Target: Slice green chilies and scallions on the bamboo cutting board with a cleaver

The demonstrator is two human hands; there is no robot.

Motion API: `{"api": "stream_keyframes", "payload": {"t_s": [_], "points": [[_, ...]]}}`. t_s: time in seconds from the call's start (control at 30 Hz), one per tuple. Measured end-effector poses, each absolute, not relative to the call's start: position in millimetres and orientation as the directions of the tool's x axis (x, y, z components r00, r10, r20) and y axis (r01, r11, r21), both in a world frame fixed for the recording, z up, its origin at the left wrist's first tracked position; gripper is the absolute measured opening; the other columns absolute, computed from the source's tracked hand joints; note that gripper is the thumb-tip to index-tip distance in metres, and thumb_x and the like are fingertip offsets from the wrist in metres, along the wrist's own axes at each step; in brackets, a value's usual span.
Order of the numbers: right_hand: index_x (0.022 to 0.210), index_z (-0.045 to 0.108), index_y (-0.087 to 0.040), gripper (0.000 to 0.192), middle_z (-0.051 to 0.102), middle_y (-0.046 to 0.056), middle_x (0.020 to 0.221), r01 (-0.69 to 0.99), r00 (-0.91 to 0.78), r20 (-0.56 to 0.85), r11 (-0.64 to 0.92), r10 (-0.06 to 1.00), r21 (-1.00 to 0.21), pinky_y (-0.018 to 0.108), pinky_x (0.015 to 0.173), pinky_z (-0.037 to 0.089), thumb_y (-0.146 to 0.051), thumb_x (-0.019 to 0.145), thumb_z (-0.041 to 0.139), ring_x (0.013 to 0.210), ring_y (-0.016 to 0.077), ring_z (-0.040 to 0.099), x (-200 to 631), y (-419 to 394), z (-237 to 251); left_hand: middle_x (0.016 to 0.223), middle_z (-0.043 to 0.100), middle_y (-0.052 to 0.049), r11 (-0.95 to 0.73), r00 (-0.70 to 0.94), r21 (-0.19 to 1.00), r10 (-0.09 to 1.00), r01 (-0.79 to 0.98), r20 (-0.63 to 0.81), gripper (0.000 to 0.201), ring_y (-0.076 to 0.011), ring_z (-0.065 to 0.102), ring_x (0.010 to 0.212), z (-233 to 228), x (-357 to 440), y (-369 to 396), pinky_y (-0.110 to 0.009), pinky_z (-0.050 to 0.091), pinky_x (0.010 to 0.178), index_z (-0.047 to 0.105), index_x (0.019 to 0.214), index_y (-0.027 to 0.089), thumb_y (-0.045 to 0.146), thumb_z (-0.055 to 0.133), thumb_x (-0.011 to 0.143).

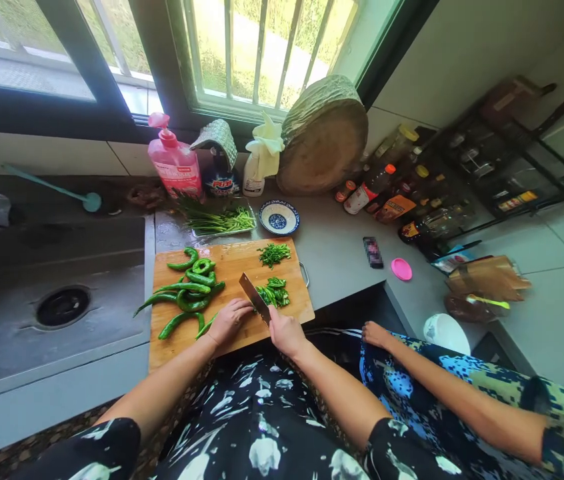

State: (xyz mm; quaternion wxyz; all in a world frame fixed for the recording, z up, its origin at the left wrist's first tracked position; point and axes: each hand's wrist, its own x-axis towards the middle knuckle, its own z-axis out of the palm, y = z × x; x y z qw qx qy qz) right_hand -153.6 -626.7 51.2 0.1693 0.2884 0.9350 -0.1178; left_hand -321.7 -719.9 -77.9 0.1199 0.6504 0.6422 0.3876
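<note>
My right hand [286,331] is closed round the handle of a kitchen knife [255,297], its blade standing over the wooden cutting board [237,257]. Left of the blade, my left hand [232,320] presses down on a green pepper [205,327]; one end pokes out beside the wrist and the rest is under the fingers. Sliced green pepper [276,293] lies just right of the blade. Further back on the board is a small heap of chopped greens [275,254]. Several whole green peppers [192,287] are piled on the board's left side.
Behind the board are a tray of green stalks [227,221] and a blue-white dish [279,218]. A pink pump bottle [175,160] and a round wooden block [325,143] stand under the window. The sink [62,267] is at left. Another person's hand [376,335] rests at right.
</note>
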Motion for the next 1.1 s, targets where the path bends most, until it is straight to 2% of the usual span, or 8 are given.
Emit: {"api": "stream_keyframes", "payload": {"t_s": [0.17, 0.47, 0.77, 1.1], "points": [[0.131, 0.034, -0.011, 0.046, 0.068, 0.013, 0.081, 0.562, -0.779, -0.412, 0.818, 0.474, -0.123, 0.032, 0.066, 0.049, -0.019, 0.086, 0.037, 0.073, 0.0236, 0.066, -140.5, -634.3, 61.8, 0.099, 0.065, -0.008, -0.146, -0.134, 0.666, 0.927, 0.731, 0.351, 0.028, -0.0164, 0.055, 0.093, -79.6, -321.2, -720.3, -0.035, 0.050, 0.082, 0.064, 0.096, 0.019, 0.023, 0.037, 0.090], [0.135, 0.030, -0.009, 0.051, 0.068, 0.013, 0.085, 0.568, -0.793, -0.348, 0.813, 0.500, -0.128, 0.029, 0.067, 0.050, -0.021, 0.087, 0.037, 0.074, 0.0218, 0.066, -178.9, -626.6, 27.3, 0.097, 0.064, -0.007, -0.199, -0.101, 0.619, 0.905, 0.760, 0.414, 0.025, -0.0157, 0.054, 0.092, -85.2, -322.0, -720.1, -0.033, 0.049, 0.082, 0.063, 0.095, 0.018, 0.019, 0.039, 0.089], [0.133, 0.033, -0.013, 0.048, 0.068, 0.011, 0.079, 0.554, -0.792, -0.383, 0.823, 0.476, -0.122, 0.029, 0.064, 0.049, -0.023, 0.086, 0.039, 0.071, 0.0223, 0.066, -153.7, -625.8, 53.4, 0.097, 0.064, -0.007, -0.176, -0.118, 0.605, 0.902, 0.777, 0.414, 0.025, -0.0160, 0.053, 0.091, -87.1, -321.1, -720.9, -0.033, 0.048, 0.082, 0.064, 0.094, 0.017, 0.016, 0.040, 0.088], [0.134, 0.029, -0.011, 0.048, 0.068, 0.011, 0.083, 0.552, -0.803, -0.349, 0.824, 0.483, -0.131, 0.028, 0.066, 0.050, -0.022, 0.088, 0.034, 0.074, 0.0206, 0.066, -183.8, -625.4, 26.5, 0.097, 0.063, -0.007, -0.184, -0.096, 0.595, 0.908, 0.783, 0.407, 0.025, -0.0162, 0.053, 0.091, -82.5, -322.6, -722.5, -0.033, 0.048, 0.082, 0.063, 0.095, 0.017, 0.018, 0.038, 0.090]]}}
